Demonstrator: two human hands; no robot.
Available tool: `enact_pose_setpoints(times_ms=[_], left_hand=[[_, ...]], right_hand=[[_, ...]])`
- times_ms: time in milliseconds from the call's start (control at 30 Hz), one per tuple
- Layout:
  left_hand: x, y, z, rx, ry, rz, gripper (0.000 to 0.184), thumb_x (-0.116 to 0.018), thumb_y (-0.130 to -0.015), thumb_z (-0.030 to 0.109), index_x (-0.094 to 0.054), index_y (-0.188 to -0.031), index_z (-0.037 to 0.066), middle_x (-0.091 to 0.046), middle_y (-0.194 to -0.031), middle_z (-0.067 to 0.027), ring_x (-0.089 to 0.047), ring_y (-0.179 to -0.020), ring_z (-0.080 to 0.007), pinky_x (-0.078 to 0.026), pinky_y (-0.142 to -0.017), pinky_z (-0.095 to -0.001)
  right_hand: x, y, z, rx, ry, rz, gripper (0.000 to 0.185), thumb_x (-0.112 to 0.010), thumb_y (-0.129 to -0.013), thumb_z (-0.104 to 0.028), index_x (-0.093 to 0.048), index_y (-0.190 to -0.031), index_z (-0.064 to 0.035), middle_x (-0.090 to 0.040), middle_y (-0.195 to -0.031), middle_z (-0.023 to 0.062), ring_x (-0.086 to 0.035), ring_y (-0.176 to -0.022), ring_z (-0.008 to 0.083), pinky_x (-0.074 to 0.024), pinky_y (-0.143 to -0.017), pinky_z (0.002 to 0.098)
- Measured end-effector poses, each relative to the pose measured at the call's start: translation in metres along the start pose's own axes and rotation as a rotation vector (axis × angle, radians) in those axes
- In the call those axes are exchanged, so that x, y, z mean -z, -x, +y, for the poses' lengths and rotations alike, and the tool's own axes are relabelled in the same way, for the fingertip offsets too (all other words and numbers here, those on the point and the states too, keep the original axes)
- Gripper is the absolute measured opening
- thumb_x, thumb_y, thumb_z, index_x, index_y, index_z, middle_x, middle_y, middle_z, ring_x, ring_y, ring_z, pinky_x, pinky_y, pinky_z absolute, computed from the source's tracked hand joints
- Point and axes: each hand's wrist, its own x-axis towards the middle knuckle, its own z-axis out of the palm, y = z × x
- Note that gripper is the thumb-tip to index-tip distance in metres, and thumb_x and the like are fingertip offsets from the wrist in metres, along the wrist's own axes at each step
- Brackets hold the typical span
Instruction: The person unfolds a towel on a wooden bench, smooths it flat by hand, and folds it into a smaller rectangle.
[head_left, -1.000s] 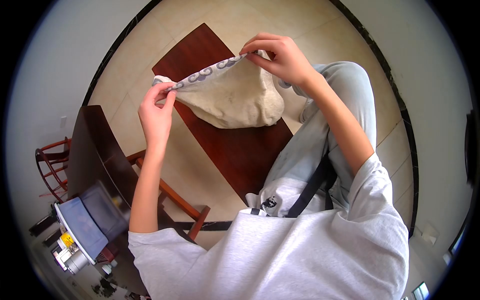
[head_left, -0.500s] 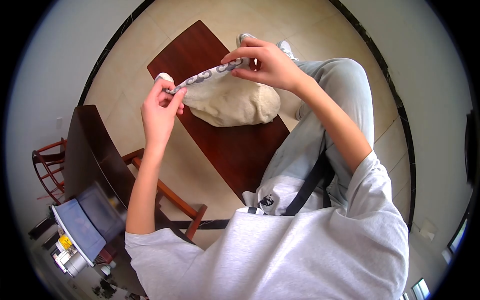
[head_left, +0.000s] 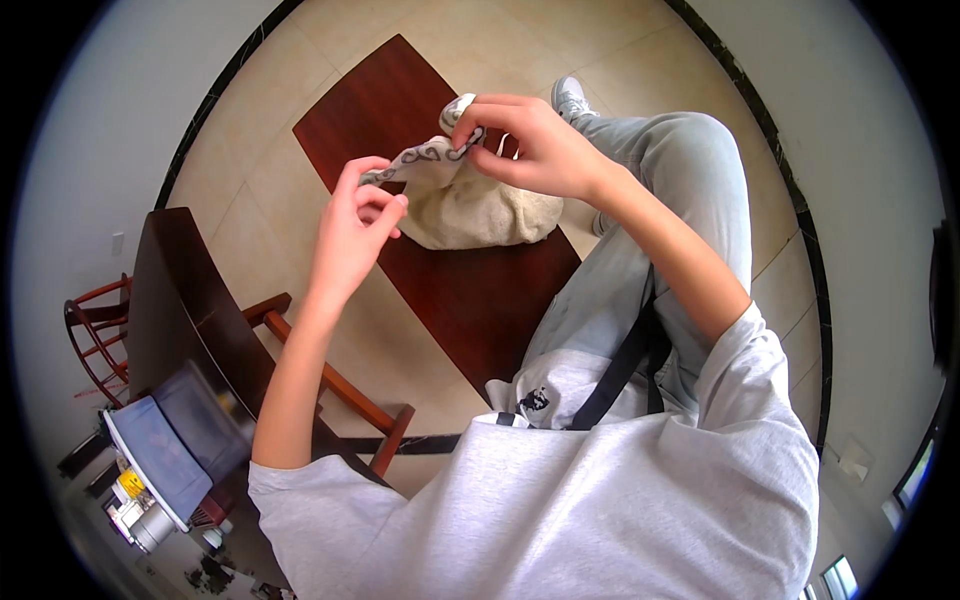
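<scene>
A cream, soft cloth piece (head_left: pixel 480 212) lies bunched on a dark red wooden bench. From it rises a white cloth band with grey scroll pattern (head_left: pixel 425 155), pulled up between my hands. My right hand (head_left: pixel 535 150) pinches the band's right end between thumb and fingers, and a rounded patterned bit sticks up behind the fingertips. At the left end is my left hand (head_left: pixel 350 225), its thumb and index finger apart; the index fingertip is beside or touching the band. Whether the band and the cream cloth are one piece, I cannot tell.
The wooden bench (head_left: pixel 450 310) runs diagonally before my legs in light jeans (head_left: pixel 690 190). On the left stand a dark table (head_left: pixel 180 300), a wooden chair (head_left: pixel 100 320) and a bluish plastic bin (head_left: pixel 165 450). Tiled floor (head_left: pixel 260 180) surrounds the bench.
My left hand has moved right and its pinch on the band has opened. The right hand has shifted slightly down, still pinching. The stretched band is now shorter and slacker.
</scene>
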Motion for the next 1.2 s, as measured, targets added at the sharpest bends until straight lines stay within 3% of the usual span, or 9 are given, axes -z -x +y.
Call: enact_pose_setpoints(times_ms=[67,233,467,600,633,767,933,1067,1200], left_hand=[[-0.003,0.005,0.009,-0.022,-0.015,-0.1,0.046,-0.062,-0.095,0.006,-0.048,-0.139,0.009,-0.068,-0.086,-0.0031,-0.063,-0.071,-0.01,-0.049,-0.068,-0.0227],[-0.007,0.009,0.016,-0.08,-0.075,-0.234,0.048,-0.062,-0.094,0.004,-0.049,-0.14,0.009,-0.069,-0.087,-0.0021,-0.065,-0.073,-0.0109,-0.051,-0.069,-0.0246],[-0.018,0.014,0.011,-0.12,-0.021,-0.146,0.03,-0.067,-0.092,0.007,-0.059,-0.121,0.008,-0.065,-0.072,-0.0041,-0.055,-0.058,-0.0077,-0.046,-0.058,-0.0256],[-0.018,0.019,0.015,-0.158,-0.253,-0.087,0.021,-0.069,-0.089,0.005,-0.064,-0.109,0.006,-0.053,-0.062,-0.0036,-0.04,-0.051,-0.0073,-0.036,-0.05,-0.0275],[-0.019,0.02,0.016,-0.187,-0.269,-0.058,0.018,-0.069,-0.088,0.004,-0.066,-0.105,0.006,-0.049,-0.06,-0.0038,-0.037,-0.051,-0.0072,-0.034,-0.049,-0.0281],[-0.021,0.019,0.015,-0.255,-0.306,0.029,0.015,-0.07,-0.086,0.004,-0.068,-0.101,0.007,-0.052,-0.065,-0.0035,-0.048,-0.057,-0.0098,-0.04,-0.053,-0.0288],[-0.024,0.017,0.02,-0.632,-0.495,0.155,0.013,-0.07,-0.082,0.002,-0.068,-0.095,0.004,-0.061,-0.083,-0.0054,-0.064,-0.084,-0.0221,-0.051,-0.072,-0.0344],[-0.017,0.021,0.019,-0.593,-0.472,-0.042,0.013,-0.071,-0.081,0.001,-0.066,-0.094,0.001,-0.063,-0.087,-0.007,-0.062,-0.083,-0.0236,-0.051,-0.074,-0.033],[-0.021,0.025,0.022,-0.438,-0.077,-0.22,0.011,-0.07,-0.084,0.0,-0.066,-0.094,0.0,-0.063,-0.09,-0.0064,-0.061,-0.082,-0.0181,-0.05,-0.077,-0.03]], right_hand=[[-0.002,0.001,-0.003,0.004,-0.06,-0.032,0.013,-0.06,-0.085,-0.003,-0.064,-0.098,-0.0041,-0.065,-0.097,0.0062,-0.066,-0.084,0.0187,-0.0535,-0.061,0.0287],[-0.009,0.003,-0.006,0.007,-0.089,-0.101,0.014,-0.061,-0.085,-0.003,-0.065,-0.098,-0.0042,-0.066,-0.097,0.007,-0.066,-0.084,0.0204,-0.0541,-0.061,0.0296],[-0.014,0.003,-0.019,-0.063,-0.115,-0.151,0.014,-0.063,-0.083,-0.005,-0.067,-0.096,-0.0026,-0.068,-0.091,0.0066,-0.067,-0.084,0.0183,-0.0544,-0.061,0.0285],[-0.022,0.007,-0.03,-0.117,-0.198,-0.112,0.014,-0.065,-0.083,-0.005,-0.068,-0.096,-0.0015,-0.069,-0.09,0.0056,-0.066,-0.077,0.0138,-0.0532,-0.06,0.0265],[-0.02,0.007,-0.035,-0.234,-0.28,-0.132,0.014,-0.065,-0.083,-0.004,-0.068,-0.096,-0.0007,-0.069,-0.09,0.0051,-0.065,-0.073,0.012,-0.0525,-0.059,0.0259],[-0.013,0.006,-0.05,-0.462,-0.377,-0.172,0.012,-0.065,-0.084,-0.002,-0.068,-0.096,0.0012,-0.068,-0.089,0.0046,-0.062,-0.068,0.0079,-0.0507,-0.058,0.0237],[-0.013,0.007,-0.051,-0.343,-0.343,-0.151,0.012,-0.065,-0.084,-0.001,-0.069,-0.096,-0.0003,-0.068,-0.088,0.0044,-0.062,-0.075,0.0067,-0.0498,-0.062,0.0229],[-0.002,0.005,-0.043,-0.305,-0.329,-0.096,0.013,-0.062,-0.086,0.0,-0.069,-0.097,-0.0027,-0.065,-0.095,0.0024,-0.06,-0.079,0.0067,-0.0492,-0.068,0.0224],[-0.008,0.004,-0.029,-0.135,-0.23,0.059,0.016,-0.062,-0.088,-0.002,-0.068,-0.102,-0.0052,-0.063,-0.103,0.001,-0.06,-0.082,0.0077,-0.0493,-0.069,0.0228]])
